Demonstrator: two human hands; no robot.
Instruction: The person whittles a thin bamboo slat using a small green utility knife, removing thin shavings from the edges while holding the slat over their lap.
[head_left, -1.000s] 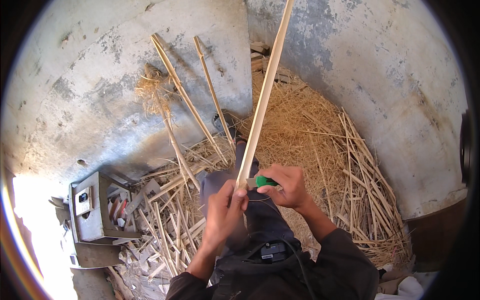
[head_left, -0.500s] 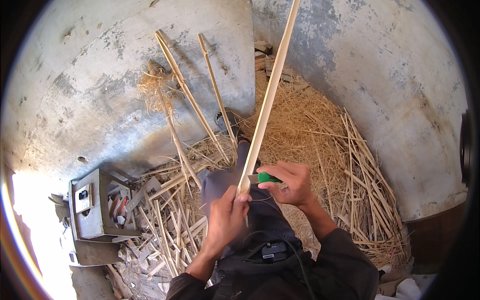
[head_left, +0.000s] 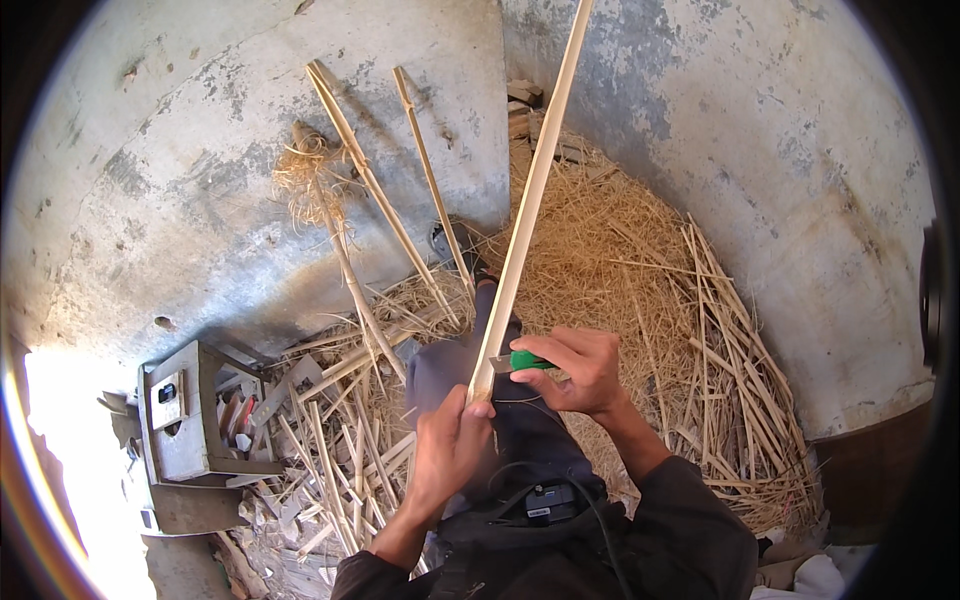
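Observation:
A long pale strip of split bamboo (head_left: 528,226) slants up from my lap past the top of the view. My left hand (head_left: 452,440) is closed round its lower end, thumb on top. In my right hand (head_left: 580,368) is a knife with a green handle (head_left: 527,360); its short blade (head_left: 501,364) lies against the right edge of the strip, just above my left hand. A thin curled sliver (head_left: 528,402) hangs between the two hands, over my dark trousers.
Bamboo poles (head_left: 385,200) lean on the wall at the left, one with a tuft of shavings (head_left: 310,170). A heap of shavings (head_left: 590,230) covers the floor ahead. Split sticks (head_left: 740,380) lie at the right. A worn wooden box (head_left: 185,430) stands at the left.
The bamboo strip has shifted slightly left, its lower end a little down. The knife has moved slightly left with it, its blade still at the strip's edge.

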